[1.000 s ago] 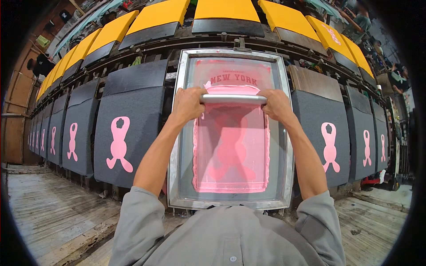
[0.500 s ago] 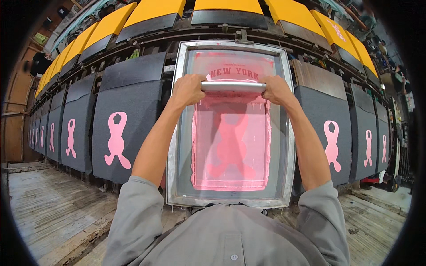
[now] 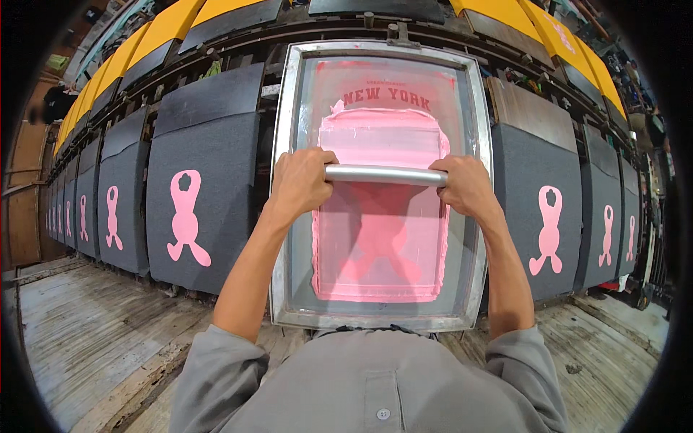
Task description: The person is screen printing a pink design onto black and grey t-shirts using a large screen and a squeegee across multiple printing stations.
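A silver squeegee bar [image 3: 384,174] lies across a metal-framed screen [image 3: 382,47] in the middle. My left hand [image 3: 303,180] has its fingers wrapped round the bar's left end, and my right hand [image 3: 465,186] grips the right end. Pink ink [image 3: 379,137] spreads over the mesh above the bar, with a thick ridge along its sides. Through the mesh below the bar a darker pink figure [image 3: 375,252] shows. Red lettering is visible at the screen's top.
Either side stand rows of pallets with dark grey fabric [image 3: 198,137], bearing pink bunny-like prints. Behind them, past a metal rail, are boards with yellow fabric [image 3: 137,43]. A worn wooden floor [image 3: 94,325] lies below. A dark-clothed person [image 3: 54,105] is at the far left.
After a slight move up the screen, both hands have pulled the bar down toward me to about the screen's middle. The view has shifted, so the screen sits higher in the picture.
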Tool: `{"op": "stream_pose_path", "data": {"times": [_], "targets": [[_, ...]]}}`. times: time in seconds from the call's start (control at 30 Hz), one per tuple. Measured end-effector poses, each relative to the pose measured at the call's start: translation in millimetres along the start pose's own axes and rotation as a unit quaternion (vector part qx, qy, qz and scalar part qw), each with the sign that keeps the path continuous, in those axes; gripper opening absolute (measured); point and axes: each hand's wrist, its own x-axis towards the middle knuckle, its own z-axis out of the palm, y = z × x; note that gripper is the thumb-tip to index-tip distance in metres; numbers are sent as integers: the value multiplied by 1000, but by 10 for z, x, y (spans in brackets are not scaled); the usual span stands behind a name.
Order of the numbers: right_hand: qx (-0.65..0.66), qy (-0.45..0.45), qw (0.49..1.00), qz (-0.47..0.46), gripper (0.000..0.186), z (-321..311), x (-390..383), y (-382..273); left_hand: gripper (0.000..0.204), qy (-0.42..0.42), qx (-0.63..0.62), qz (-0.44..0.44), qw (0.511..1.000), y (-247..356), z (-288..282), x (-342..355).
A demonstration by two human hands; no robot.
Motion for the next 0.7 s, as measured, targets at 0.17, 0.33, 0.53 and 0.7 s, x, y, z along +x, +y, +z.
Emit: {"op": "stream_pose_path", "data": {"times": [0.17, 0.33, 0.53, 0.7], "targets": [[9, -2, 1000, -10, 32, 70, -322, -119, 28, 5, -22, 4, 1000, 73, 60, -320], [32, -21, 999, 19, 33, 91, -690, -287, 29, -16, -32, -3, 999, 169, 131, -681], [45, -24, 999, 19, 35, 204, -1099, -424, 28, -23, -41, -10, 999, 261, 205, -1147], [59, -19, 998, 7, 36, 298, -1473, -528, 33, -37, -40, -19, 998, 346, 272, -1519]]}}
